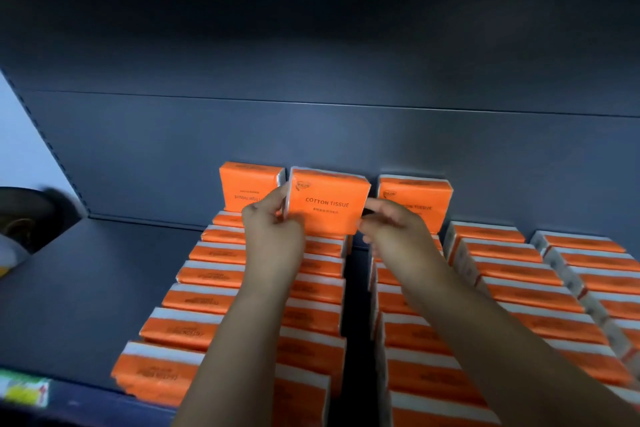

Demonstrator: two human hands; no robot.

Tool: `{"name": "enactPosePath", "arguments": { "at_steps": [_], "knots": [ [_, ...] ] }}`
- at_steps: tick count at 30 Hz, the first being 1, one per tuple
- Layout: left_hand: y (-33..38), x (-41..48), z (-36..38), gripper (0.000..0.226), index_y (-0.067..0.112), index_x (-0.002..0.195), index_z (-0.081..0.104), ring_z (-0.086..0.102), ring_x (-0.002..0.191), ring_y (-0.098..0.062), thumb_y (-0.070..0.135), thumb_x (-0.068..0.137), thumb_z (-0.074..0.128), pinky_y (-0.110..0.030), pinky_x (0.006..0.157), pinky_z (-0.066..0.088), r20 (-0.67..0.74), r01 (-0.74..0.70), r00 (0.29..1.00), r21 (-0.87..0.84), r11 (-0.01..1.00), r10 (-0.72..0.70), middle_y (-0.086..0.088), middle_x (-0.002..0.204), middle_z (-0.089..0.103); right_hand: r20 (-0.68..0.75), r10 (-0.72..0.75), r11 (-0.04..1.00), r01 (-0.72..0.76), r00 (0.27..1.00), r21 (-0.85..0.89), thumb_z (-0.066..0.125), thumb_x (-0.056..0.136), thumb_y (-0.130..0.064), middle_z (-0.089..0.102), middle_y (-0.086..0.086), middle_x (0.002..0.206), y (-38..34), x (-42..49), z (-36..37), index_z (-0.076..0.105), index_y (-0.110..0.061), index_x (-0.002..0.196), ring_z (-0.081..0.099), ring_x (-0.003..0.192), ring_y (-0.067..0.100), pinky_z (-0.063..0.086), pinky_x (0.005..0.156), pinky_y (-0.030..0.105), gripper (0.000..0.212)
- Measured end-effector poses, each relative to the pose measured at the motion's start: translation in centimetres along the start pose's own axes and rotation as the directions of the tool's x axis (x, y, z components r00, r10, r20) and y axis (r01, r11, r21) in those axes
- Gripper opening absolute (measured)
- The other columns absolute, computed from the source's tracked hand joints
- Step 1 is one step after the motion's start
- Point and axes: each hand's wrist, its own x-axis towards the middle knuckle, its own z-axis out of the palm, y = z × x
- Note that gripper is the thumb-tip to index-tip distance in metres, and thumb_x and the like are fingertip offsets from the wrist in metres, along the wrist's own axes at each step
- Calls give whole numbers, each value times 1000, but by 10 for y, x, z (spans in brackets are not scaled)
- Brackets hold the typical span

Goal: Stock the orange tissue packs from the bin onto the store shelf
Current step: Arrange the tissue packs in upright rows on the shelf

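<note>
While we hold one orange tissue pack [329, 206] upright at the centre of the frame, our left hand [273, 229] pinches its left edge and our right hand [394, 229] pinches its right edge, fingers curled onto the wrapper. It stands at the back of the shelf [86, 281], above the second row from the left, between an upside-down pack [249, 184] to its left and an upright pack [419, 198] to its right. We judge the main risk is the soft pack tipping forward once released, since it balances on a narrow edge, or nudging its neighbours over. Letting go unevenly could also leave it skewed. The bin is not in view, so we cannot tell what remains in it; the shelf carries several tight rows of packs [512, 274] running toward us.
</note>
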Motion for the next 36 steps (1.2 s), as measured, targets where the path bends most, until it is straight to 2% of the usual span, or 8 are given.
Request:
{"name": "enactPosePath", "arguments": {
  "at_steps": [4,9,12,15,20,23,26,36],
  "knots": [
    [-11,9,2,50,33,137,63,59,99,-27,9,93,60,-39,95,50,-8,-91,995,272,958,97,-3,100,56,4,31,998,-31,1000,46,65,96,-14,76,-6,96,-1,7,4,74,-33,102,69,90,11,54,88,32,22],
    [-5,14,3,32,27,131,53,61,85,-11,12,102,56,-26,73,45,41,101,994,26,995,-102,5,113,67,11,26,998,-27,1000,58,65,95,-12,76,-11,93,-2,14,3,73,-32,93,67,90,6,51,82,26,22],
    [-1,16,7,19,30,107,63,64,87,2,13,104,57,-12,72,45,72,137,988,-26,990,-135,14,101,67,36,35,995,-39,999,94,65,94,-5,73,-15,80,1,16,5,70,-28,88,65,77,-1,48,75,19,24],
    [0,19,11,19,33,93,63,64,78,12,17,104,60,-5,63,43,91,165,983,-43,985,-161,18,92,65,70,20,997,-25,997,71,64,92,-3,78,-8,94,4,16,8,73,-24,101,72,82,5,51,80,25,25],
    [-1,23,12,19,28,121,66,61,94,2,28,103,61,-18,76,42,83,221,973,-51,974,-216,14,107,68,146,1,1000,-4,989,21,67,88,-9,78,-8,104,5,18,11,76,-28,109,72,103,13,53,103,41,30],
    [-2,22,12,48,23,145,56,62,118,-12,36,100,64,-31,100,45,88,227,971,-38,973,-223,5,132,67,162,16,1000,-17,987,7,69,91,-12,75,-27,91,4,20,12,74,-37,98,69,87,-8,52,88,24,26],
    [0,21,14,60,19,153,49,53,136,-16,38,99,66,-40,119,38,92,224,970,5,975,-223,5,148,57,163,12,997,1,987,-75,68,90,-19,76,-23,98,5,19,15,71,-40,114,70,94,-1,52,85,24,32],
    [3,14,12,52,19,148,54,55,130,-15,32,99,67,-33,111,42,124,174,974,142,974,-192,4,139,61,78,-48,967,65,996,-245,64,92,-25,73,-11,85,1,16,20,70,-31,97,67,75,2,50,66,20,10]
  ]
}}
